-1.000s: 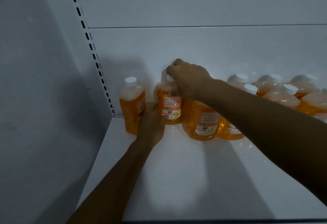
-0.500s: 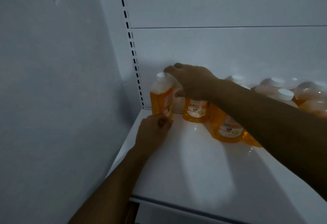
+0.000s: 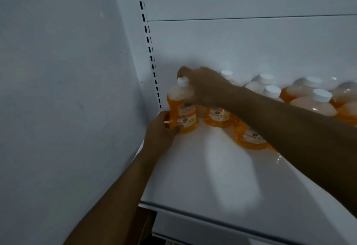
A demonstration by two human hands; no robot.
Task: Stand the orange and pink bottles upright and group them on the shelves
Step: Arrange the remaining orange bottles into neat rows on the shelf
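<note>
Orange bottle (image 3: 182, 107), white cap, label facing fwd, stands upright at far left of white shelf (image 3: 202, 167), near back corner. Held at cap and base. To its right, more orange bottles (image 3: 301, 97) w/ white caps, upright, packed close along back panel in approx. two rows; one front bottle (image 3: 251, 138) partly hidden behind forearm.

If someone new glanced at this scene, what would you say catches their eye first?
Both hands on one orange bottle at the shelf's back left corner: the right hand grips its white cap, the left hand holds its base. More orange bottles crowd the back wall to the right.
</note>
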